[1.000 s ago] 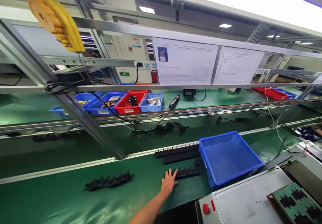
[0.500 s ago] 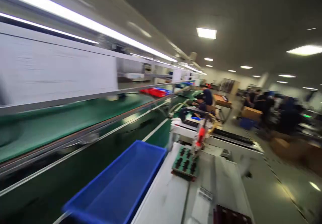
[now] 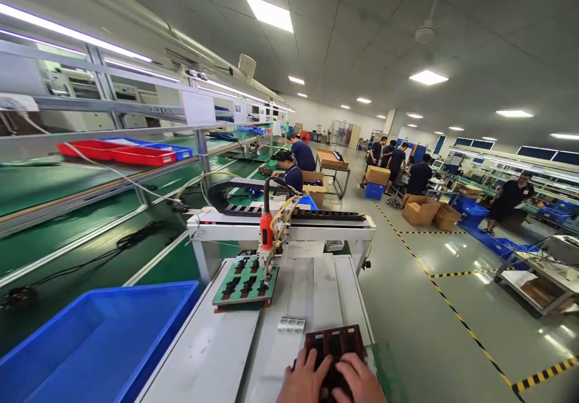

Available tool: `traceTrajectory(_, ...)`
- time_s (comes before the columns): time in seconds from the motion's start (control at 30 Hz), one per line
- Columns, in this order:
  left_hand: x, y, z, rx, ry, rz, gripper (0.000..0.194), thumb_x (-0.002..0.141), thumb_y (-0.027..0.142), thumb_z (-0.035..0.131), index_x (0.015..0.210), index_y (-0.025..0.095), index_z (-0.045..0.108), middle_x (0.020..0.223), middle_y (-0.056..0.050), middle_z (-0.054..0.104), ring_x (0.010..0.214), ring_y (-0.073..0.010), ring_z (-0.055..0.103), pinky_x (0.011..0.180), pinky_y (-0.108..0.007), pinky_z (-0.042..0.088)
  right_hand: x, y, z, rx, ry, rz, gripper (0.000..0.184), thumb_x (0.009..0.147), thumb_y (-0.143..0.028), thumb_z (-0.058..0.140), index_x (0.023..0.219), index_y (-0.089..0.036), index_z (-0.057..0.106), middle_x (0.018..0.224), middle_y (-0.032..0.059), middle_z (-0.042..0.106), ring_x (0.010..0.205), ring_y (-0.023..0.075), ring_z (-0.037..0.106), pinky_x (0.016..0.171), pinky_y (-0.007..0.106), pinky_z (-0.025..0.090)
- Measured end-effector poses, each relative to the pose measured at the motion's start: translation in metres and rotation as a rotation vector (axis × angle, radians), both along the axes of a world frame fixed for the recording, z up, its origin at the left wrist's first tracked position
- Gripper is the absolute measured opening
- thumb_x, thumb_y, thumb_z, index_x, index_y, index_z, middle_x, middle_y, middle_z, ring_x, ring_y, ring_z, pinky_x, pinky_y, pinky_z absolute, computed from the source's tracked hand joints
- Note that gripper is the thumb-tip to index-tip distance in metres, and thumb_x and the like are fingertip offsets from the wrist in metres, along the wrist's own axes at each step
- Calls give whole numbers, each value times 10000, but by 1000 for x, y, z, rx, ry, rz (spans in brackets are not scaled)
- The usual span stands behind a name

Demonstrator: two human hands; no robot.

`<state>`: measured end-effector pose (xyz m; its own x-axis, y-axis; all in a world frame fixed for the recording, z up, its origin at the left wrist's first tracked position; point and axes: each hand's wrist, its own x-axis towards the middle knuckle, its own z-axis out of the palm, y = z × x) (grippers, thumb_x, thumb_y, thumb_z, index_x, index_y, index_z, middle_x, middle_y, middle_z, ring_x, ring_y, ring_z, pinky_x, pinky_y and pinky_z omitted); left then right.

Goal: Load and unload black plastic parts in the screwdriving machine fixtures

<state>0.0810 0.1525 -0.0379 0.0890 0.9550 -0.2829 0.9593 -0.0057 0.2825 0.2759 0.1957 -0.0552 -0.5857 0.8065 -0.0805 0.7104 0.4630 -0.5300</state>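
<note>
Both my hands rest at the bottom edge on a dark red fixture tray (image 3: 335, 341) that lies on the white machine bed (image 3: 235, 342). My left hand (image 3: 304, 381) lies on its near left part, fingers spread. My right hand (image 3: 360, 380) presses on black parts in the tray, fingers bent and close together. Farther along the bed a green fixture board (image 3: 246, 281) with black parts sits under a gantry head with a red tool (image 3: 266, 237).
An empty blue bin (image 3: 90, 342) stands on the green conveyor bench at left. Red and blue trays (image 3: 118, 150) sit on the shelf above. Several people work farther down the line, amid cardboard boxes (image 3: 420, 212) on a grey floor with yellow-black tape.
The view swung right from the conveyor to the machine bed. My left hand left the black strips on the belt; both hands now rest on the dark red tray.
</note>
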Motion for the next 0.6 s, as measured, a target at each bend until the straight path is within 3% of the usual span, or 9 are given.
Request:
traceTrajectory(0.1,45,28,5,18,38,-36,677,900,180,626,1551,335,523,1617,-174,517,1515,-458,410,1110,-700,450,35,18,-4,-7,-13,-46,634,744,-139,663,1378,-150,680,1445,185,640,1321,328,630,1144,378,500)
traceTrajectory(0.2,65,36,-6,51,94,-44,625,934,190,606,1540,327,541,1599,-172,540,1495,-459,439,1108,-694,461,51,23,-10,-16,34,-57,624,737,-166,662,1361,-174,693,1419,160,660,1311,316,635,1146,364,490)
traceTrajectory(0.3,67,33,-18,108,151,-34,637,953,120,534,1547,350,529,1571,-147,574,1466,-433,481,1086,-671,500,59,31,-15,-7,82,-34,614,774,-208,672,1387,-202,679,1445,128,644,1347,302,606,1178,345,451)
traceTrajectory(0.4,65,33,-23,194,222,-39,805,914,-16,432,1617,373,396,1514,-130,626,1411,-387,545,1037,-607,568,70,54,-16,10,124,-36,533,880,-276,633,1408,-209,659,1455,123,631,1326,294,609,1168,365,456)
traceTrajectory(0.5,64,34,-21,252,262,-33,910,886,-63,427,1664,370,240,1437,-115,680,1338,-371,598,987,-558,613,84,83,-18,20,146,-39,498,953,-334,585,1428,-192,630,1450,147,623,1296,302,613,1139,409,478)
traceTrajectory(0.6,62,34,-14,243,228,-36,920,899,-43,474,1675,353,178,1401,-102,698,1296,-366,617,982,-540,619,88,101,-22,24,144,21,495,926,-297,626,1413,-207,643,1408,127,648,1290,297,600,1151,415,456)
